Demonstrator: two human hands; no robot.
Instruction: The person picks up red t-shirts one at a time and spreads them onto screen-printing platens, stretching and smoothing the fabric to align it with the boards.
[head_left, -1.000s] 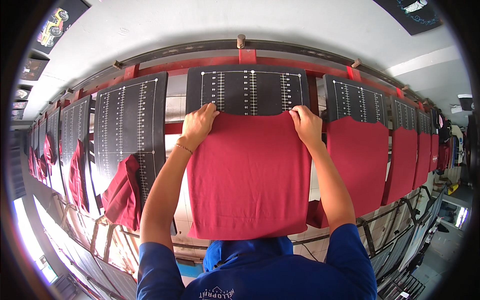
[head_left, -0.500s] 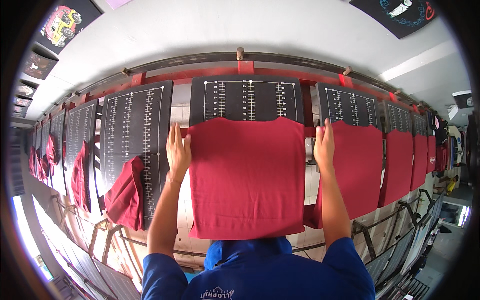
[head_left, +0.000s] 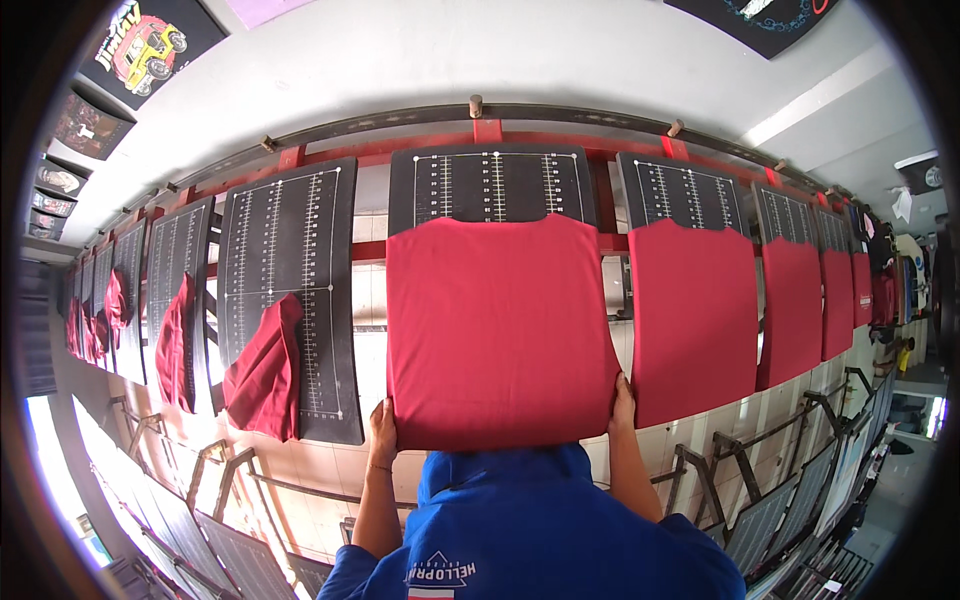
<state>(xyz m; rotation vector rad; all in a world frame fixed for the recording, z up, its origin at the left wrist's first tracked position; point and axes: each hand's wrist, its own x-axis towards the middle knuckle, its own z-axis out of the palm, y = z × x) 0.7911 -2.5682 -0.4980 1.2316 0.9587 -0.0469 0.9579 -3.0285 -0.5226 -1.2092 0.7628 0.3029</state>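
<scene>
A red shirt-shaped fabric panel (head_left: pixel 495 330) lies over the middle black board, its cut neckline toward the far end. Above the neckline, the board's white ruled markings (head_left: pixel 495 185) show. My left hand (head_left: pixel 383 428) is closed at the panel's lower left edge, and my right hand (head_left: pixel 622 405) is closed at its lower right edge. Some fingertips of both hands are hidden behind the fabric edge. The panel looks mostly smooth, with faint creases near its near end.
On the right, several boards carry flat red panels (head_left: pixel 695 320). To the left, a bare-topped black board (head_left: pixel 285 230) holds a crumpled red piece (head_left: pixel 270 370), with similar boards beyond. A dark rail (head_left: pixel 560 118) with pegs runs behind. Metal frames (head_left: pixel 215 465) stand lower down.
Both hands have slid from the panel's upper sides down to its lower corners. The fabric looks smoother and its near edge sits higher in view. The whole view has shifted slightly.
</scene>
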